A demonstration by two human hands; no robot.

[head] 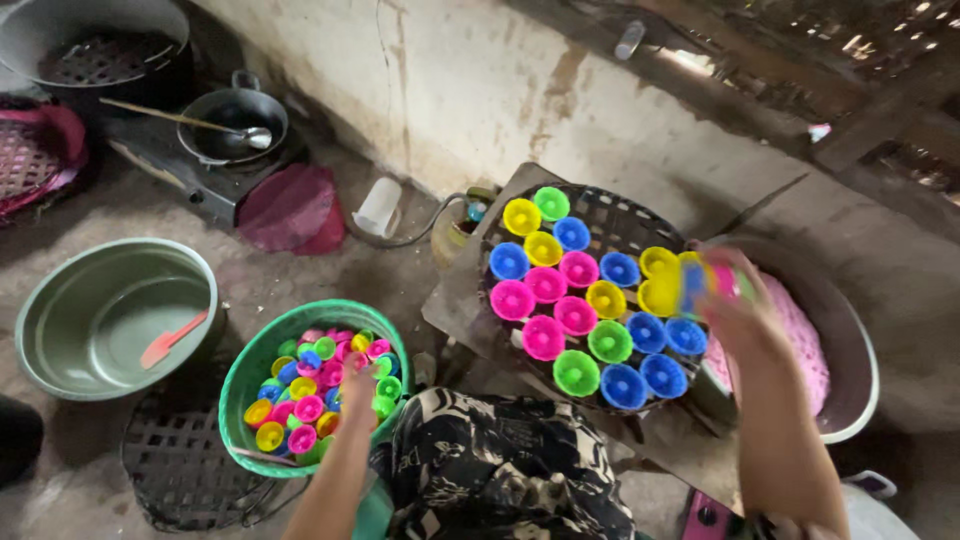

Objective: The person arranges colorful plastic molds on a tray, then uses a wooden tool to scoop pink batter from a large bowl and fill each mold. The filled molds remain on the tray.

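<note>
**Small coloured moulds being set out on a woven tray**

While the right hand [735, 300] hovers at the right edge of the woven tray [610, 215], it grips a short stack of small plastic cups [700, 280] (blurred, so the count cannot be told), fingers closed around them. Beneath and left of it, single cups [575, 315] in pink, blue, yellow and green sit mouth-up in close rows, touching one another and covering most of the tray. Just right of the tray stands a wide basin of pink batter [800, 350], partly hidden by the forearm. The left hand [355, 385] reaches down into a green basket [250, 375] heaped with more loose cups; whether its fingers have closed on any cannot be told. Judged from this layout, the step in hand is laying out the cups. A bare strip remains at the tray's near right. Farther left lie an empty green basin [60, 300] holding an orange spatula [170, 340], and a black pan [235, 125] on a burner.
</note>
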